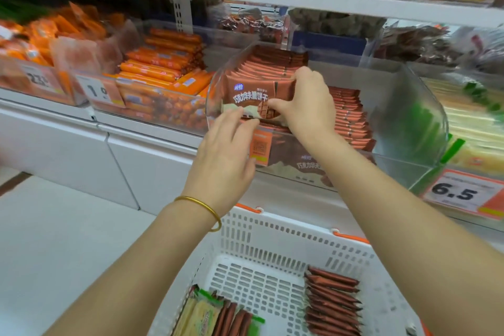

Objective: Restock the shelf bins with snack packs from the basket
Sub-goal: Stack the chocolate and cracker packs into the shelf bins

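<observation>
**Right hand clamps a row of brown packs in the clear bin**

The right hand grips the front of a row of brown snack packs: its fingers curl over the top edges and its thumb presses on the printed face of the foremost pack. The row stands upright on edge in the left half of a clear bin on the shelf.

The left hand holds nothing. Its fingers are stretched forward and fairly straight, and their tips rest at the bin's front rim, touching the lower edge of that same foremost pack. A gold bangle sits on the left wrist.

A second row of brown packs stands in the right half of the bin, behind the right forearm.

Below the arms is a white basket with orange clips on its rim. More brown packs lie stacked along its right side, and yellow and green packs lie in its near left corner beside a few more brown ones.

Orange sausages fill the bin to the left. A price tag reading 6.5 hangs on the shelf edge to the right.
</observation>
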A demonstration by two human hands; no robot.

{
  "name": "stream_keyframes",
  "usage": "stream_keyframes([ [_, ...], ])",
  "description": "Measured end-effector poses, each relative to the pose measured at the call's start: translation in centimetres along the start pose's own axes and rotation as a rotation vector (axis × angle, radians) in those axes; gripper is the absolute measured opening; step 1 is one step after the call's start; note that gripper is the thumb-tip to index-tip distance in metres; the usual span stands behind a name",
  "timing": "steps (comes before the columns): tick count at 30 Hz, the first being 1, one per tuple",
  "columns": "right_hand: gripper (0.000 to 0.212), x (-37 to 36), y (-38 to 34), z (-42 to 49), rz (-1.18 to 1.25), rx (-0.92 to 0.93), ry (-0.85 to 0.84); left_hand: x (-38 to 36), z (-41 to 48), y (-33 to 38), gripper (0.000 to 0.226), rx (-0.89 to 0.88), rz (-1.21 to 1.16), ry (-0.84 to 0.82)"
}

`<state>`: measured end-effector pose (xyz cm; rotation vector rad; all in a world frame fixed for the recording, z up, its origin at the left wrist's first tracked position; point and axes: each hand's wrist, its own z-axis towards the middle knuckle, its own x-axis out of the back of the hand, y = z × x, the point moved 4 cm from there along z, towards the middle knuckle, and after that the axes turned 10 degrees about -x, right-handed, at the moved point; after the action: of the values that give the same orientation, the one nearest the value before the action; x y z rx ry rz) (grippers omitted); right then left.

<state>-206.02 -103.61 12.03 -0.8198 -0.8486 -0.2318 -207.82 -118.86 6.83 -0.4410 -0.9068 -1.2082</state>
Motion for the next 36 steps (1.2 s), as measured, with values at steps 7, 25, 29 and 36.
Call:
stream_keyframes([
  [7, 0.065, -0.1, -0.4, 0.4, -0.284, 0.034, -0.025, -1.1, 0.7, 0.4, 0.057, 0.027, 0.073, -0.042],
  [25, 0.043, -12.2, 27.9, -29.1, -0.73, 0.64, -1.295, -8.9, -10.9, 12.9, 0.051, -0.211, 0.019, -0.721],
  [29, 0.051, -13.9, 30.4, -33.8, -0.931, 0.927, -1.231, -9.9, -12.6, 13.4, 0.055, -0.181, 0.015, -0.869],
  [36, 0.047, -14.7, 30.7, -34.2, -1.098, 1.04, -1.121, -10.4, -12.7, 12.3, 0.054, -0.124, -0.008, -0.882],
])
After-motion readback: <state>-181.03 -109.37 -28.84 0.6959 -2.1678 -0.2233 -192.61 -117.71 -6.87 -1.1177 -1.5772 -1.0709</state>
